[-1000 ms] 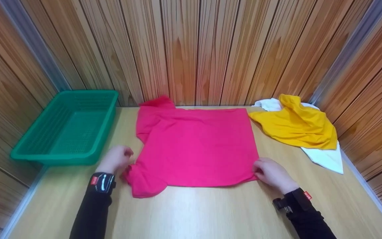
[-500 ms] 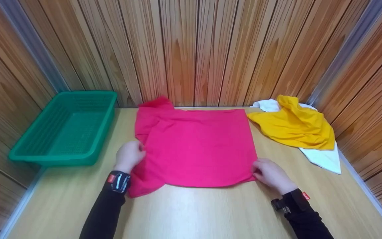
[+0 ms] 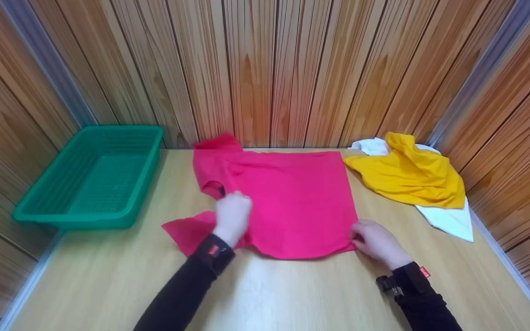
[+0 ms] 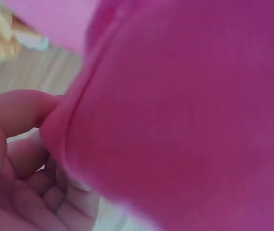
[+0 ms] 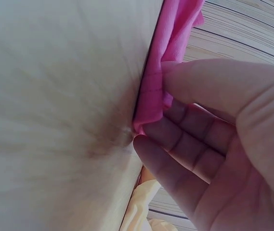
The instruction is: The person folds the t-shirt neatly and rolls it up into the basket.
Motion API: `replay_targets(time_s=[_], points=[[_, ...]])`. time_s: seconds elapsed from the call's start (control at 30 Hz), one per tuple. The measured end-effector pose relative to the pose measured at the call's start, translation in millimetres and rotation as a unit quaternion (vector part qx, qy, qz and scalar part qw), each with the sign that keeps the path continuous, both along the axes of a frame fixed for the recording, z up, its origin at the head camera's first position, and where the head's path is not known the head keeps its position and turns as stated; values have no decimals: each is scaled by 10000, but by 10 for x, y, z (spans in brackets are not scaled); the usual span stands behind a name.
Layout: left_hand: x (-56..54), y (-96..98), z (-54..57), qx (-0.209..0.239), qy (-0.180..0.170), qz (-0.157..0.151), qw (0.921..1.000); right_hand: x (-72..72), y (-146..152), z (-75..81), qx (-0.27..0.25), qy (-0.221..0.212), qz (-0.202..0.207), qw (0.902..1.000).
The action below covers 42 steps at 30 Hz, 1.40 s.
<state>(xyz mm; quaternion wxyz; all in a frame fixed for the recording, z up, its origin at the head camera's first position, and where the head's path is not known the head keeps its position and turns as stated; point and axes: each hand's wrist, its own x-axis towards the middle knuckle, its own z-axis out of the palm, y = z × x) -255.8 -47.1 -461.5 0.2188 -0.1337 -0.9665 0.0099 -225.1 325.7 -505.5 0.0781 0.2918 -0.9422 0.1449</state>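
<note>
A pinkish-red T-shirt (image 3: 302,202) lies on the table, its hem to the right and its sleeve end to the left. My left hand (image 3: 233,216) is over the shirt's near left part and pinches a piece of it between thumb and finger. In the left wrist view the pinched cloth (image 4: 165,115) is lifted and fills much of the picture. My right hand (image 3: 377,241) holds the near right corner of the hem; in the right wrist view its thumb (image 5: 204,86) and fingers pinch the stitched edge. A pointed flap of cloth (image 3: 189,232) sticks out left of the left wrist.
A green plastic basket (image 3: 129,218) stands at the back left. At the back right a crumpled yellow cloth (image 3: 412,177) lies over a white one (image 3: 451,218). Wood-panelled walls (image 3: 265,73) close off the back and both sides of the table (image 3: 288,299).
My left hand has moved right, from beside the sleeve end onto the shirt, taking hold of the cloth and drawing the near sleeve part inward. The right hand has stayed at the hem corner.
</note>
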Motion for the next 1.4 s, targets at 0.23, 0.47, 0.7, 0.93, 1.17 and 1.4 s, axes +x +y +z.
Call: replay_targets(time_s=[0.23, 0.47, 0.7, 0.93, 1.17, 1.4], points=[[112, 285, -229, -232, -402, 97, 9989, 4, -14, 6, 17, -14, -53, 10000], [210, 336, -326, -548, -875, -58, 9946, 2, -12, 4, -15, -41, -138, 9999], [195, 64, -20, 592, -644, -766, 9932, 3, -12, -4, 9, -32, -177, 9998], [43, -308, 128, 1167, -631, -352, 9905, 10, -10, 25, 32, -86, -265, 9996], [-96, -553, 46, 2020, -1572, 183, 9665, 9, -9, 11, 41, -207, -330, 9992], [-197, -611, -109, 2366, -2457, 642, 9378, 12, -7, -2, 30, -195, -329, 9993]])
